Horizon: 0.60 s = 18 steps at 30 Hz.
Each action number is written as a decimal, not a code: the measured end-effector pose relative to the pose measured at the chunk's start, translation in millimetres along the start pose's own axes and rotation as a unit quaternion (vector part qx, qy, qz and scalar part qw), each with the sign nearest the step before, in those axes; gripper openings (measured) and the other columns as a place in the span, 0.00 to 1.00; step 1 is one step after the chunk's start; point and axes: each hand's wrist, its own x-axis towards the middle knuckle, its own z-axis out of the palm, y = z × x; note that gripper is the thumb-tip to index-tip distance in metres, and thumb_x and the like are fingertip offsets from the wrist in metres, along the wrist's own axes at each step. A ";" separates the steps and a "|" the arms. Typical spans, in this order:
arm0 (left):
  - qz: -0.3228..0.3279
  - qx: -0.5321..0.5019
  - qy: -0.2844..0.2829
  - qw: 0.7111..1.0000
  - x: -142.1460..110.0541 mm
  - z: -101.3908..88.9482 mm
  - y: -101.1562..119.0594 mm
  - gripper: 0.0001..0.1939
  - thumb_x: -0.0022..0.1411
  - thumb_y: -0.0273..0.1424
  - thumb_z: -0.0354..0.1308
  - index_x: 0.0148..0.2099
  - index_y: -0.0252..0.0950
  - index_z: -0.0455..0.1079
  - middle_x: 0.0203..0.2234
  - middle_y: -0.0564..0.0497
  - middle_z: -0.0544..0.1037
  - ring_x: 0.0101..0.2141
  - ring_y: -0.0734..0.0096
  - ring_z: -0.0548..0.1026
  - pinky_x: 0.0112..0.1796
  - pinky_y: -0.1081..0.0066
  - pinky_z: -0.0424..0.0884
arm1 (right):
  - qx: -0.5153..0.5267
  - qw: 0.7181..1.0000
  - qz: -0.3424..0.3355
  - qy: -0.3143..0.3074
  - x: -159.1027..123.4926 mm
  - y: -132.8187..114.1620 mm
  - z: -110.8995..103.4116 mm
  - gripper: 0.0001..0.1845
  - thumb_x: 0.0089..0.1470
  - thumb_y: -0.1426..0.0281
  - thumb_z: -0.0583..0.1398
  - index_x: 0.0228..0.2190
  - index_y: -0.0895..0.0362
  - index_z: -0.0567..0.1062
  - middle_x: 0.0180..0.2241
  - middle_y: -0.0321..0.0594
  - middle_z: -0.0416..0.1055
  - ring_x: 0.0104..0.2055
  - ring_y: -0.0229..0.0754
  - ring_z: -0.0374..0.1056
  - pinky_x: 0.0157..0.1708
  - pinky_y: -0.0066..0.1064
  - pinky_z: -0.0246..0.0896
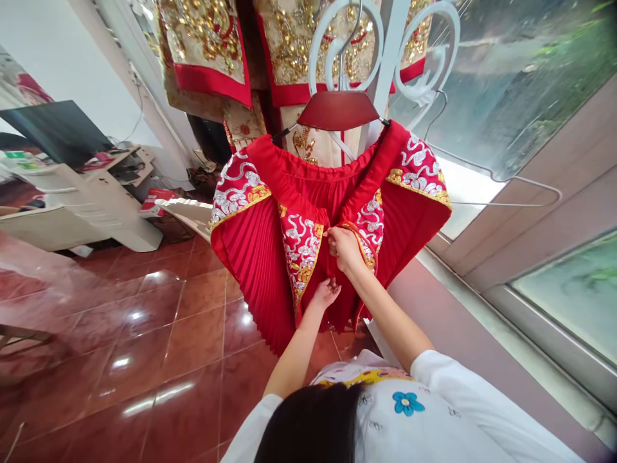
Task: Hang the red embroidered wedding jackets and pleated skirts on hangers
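Where spread, red-pleated skirt [250, 260].

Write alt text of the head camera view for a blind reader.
A person's right hand pinches the front edge of a red pleated garment with silver and gold embroidery, hanging from a reddish-brown hanger; the left hand is just below. Behind hang cream, gold-decorated garments with red borders; a metal-framed window is at right, glossy red tiles below.
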 end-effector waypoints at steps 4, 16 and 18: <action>0.006 0.040 -0.015 0.999 -3.8 7.1 -0.3 0.09 0.64 0.31 0.54 0.42 0.29 0.69 0.32 0.50 0.73 0.29 0.75 0.71 0.33 0.72 0.71 | 0.069 0.997 0.027 0.003 -13.6 -9.5 14.7 0.10 0.49 0.76 0.48 0.19 0.58 0.58 0.11 0.24 0.43 0.13 0.25 0.36 0.13 0.21 0.32; 0.172 0.234 0.010 0.957 -70.0 22.7 2.4 0.17 0.61 0.33 0.56 0.22 0.34 0.64 0.15 0.54 0.63 0.18 0.76 0.62 0.25 0.77 0.61 | -0.192 0.953 -0.234 0.009 -45.0 -6.7 -42.1 0.13 0.50 0.63 0.57 0.30 0.61 0.74 0.20 0.35 0.66 0.20 0.31 0.57 0.22 0.24 0.52; 0.250 0.256 0.003 0.934 -92.0 40.6 12.8 0.10 0.57 0.28 0.60 0.24 0.34 0.67 0.21 0.52 0.69 0.25 0.75 0.67 0.30 0.80 0.63 | -0.284 0.880 -0.363 0.115 -34.3 -13.2 -51.7 0.13 0.51 0.67 0.57 0.37 0.59 0.75 0.31 0.40 0.72 0.30 0.35 0.65 0.32 0.27 0.60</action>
